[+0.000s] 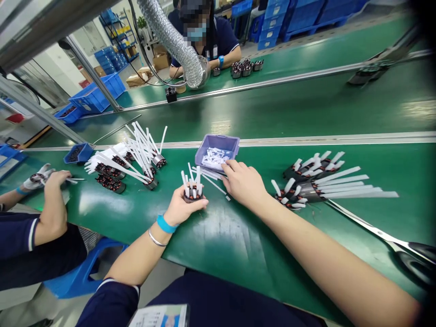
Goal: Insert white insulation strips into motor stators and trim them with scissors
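Observation:
My left hand (184, 206) is closed around a small round wound coil part (193, 190) with white strips standing out of its top, held on the green table. My right hand (242, 181) rests just right of it, fingers curled over loose white strips (214, 181) at the front edge of a purple tray (218, 144) holding more white strips. Whether those fingers pinch a strip is hidden.
Coil parts with long white strips lie in a pile at left (136, 159) and another at right (313, 181). A co-worker's hands (51, 179) work at far left beside a blue bin (78, 153). Another person sits across the conveyor. A metal tool (391, 240) lies at right.

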`<state>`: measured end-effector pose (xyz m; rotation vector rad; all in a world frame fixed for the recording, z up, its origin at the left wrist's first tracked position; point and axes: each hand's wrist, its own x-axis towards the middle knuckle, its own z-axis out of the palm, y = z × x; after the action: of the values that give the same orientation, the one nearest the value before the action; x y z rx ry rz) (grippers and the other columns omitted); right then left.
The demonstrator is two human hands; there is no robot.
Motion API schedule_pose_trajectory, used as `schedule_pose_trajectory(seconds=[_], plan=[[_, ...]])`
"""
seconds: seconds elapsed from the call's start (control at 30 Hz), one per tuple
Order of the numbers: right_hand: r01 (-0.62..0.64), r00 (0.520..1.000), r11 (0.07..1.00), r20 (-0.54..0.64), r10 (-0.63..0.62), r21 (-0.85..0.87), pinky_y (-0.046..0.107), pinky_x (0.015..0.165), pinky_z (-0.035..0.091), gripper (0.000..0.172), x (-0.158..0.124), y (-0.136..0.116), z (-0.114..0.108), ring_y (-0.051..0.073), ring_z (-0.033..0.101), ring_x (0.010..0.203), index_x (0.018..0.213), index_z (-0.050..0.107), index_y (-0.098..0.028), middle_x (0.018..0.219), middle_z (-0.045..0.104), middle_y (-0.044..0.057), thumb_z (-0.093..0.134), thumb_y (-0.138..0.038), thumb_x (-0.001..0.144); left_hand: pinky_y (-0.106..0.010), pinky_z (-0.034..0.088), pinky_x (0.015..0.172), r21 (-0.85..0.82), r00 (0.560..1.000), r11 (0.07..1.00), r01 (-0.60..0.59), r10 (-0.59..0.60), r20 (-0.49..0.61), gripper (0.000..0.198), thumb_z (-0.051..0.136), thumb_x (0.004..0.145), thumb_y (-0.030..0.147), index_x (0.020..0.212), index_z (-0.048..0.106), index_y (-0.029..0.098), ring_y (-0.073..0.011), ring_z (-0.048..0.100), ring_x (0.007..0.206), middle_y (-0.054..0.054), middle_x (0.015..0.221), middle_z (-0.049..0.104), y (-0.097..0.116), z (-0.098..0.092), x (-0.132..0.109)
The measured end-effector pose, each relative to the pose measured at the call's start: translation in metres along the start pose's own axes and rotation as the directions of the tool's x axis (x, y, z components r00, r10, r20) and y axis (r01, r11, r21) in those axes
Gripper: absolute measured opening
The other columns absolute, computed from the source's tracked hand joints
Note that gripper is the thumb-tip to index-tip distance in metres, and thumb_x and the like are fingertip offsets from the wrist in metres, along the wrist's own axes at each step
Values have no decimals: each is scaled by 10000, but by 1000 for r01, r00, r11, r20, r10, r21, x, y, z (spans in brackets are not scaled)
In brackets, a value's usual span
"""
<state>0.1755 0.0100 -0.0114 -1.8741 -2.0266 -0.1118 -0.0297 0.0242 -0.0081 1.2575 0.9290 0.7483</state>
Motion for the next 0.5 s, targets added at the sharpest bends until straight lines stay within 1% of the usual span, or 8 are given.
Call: schedule_pose_trajectory(seconds=[0.1,0.17,0.23,0.27,0.33,0.4,0.43,0.5], plan=[[16,998,998,54,-13,-58,382,687,450,216,7,11,-3,315,609,923,925,685,-98,1019,671,183,503,-210,893,-255,518,692,65,991,996,-60,67,-117,440,882,537,284,856,623,127,-120,634,671,-13,728,667,-2,0,3],[-6,998,995,60,12,-100,374,659,442,242,-1,17,-9,311,609,899,971,679,-86,1061,659,197,507,-239,897,-265,519,729,81,991,994,-67,76,-109,410,869,542,259,842,621,130,-137,652,726,-33,780,688,-4,3,2],[-33,999,996,-5,33,-78,373,645,450,303,-16,17,-15,300,615,886,1068,651,-77,1154,627,214,495,-290,919,-274,521,729,66,996,996,-54,58,-74,416,854,554,251,873,615,132,-147,659,746,-49,829,701,-5,6,-1],[-27,998,1000,-52,26,-4,371,649,465,329,-24,14,-17,284,623,869,1098,636,-87,1159,622,207,494,-331,930,-270,519,712,59,997,997,-43,47,-61,417,850,556,245,875,608,131,-140,653,726,-48,827,700,-6,8,-2],[40,993,960,-120,-7,277,345,652,506,350,-40,2,-17,232,637,796,1103,617,-128,1037,649,147,521,-417,930,-247,503,665,57,998,998,-23,26,-49,396,850,552,228,834,590,130,-108,616,657,-23,762,679,-6,12,-5],[108,991,824,-121,-48,557,312,639,541,349,-54,-18,-12,187,640,721,1115,591,-156,908,645,84,564,-439,914,-225,491,655,12,999,1000,8,-7,-32,410,863,531,209,799,563,134,-82,585,631,9,714,648,-6,16,-7],[128,991,773,-118,-69,622,310,641,555,354,-61,-27,-9,182,647,718,1144,572,-158,912,644,79,576,-424,910,-220,491,658,-40,999,999,35,-35,-10,445,874,513,206,814,554,138,-78,586,636,20,712,639,-6,17,-7],[180,983,774,-132,-125,607,340,671,578,368,-76,-42,-7,205,675,779,1215,536,-161,999,657,105,570,-372,916,-215,496,656,-146,995,985,97,-92,47,524,896,484,220,865,546,144,-75,597,643,27,743,641,-5,18,-8]])
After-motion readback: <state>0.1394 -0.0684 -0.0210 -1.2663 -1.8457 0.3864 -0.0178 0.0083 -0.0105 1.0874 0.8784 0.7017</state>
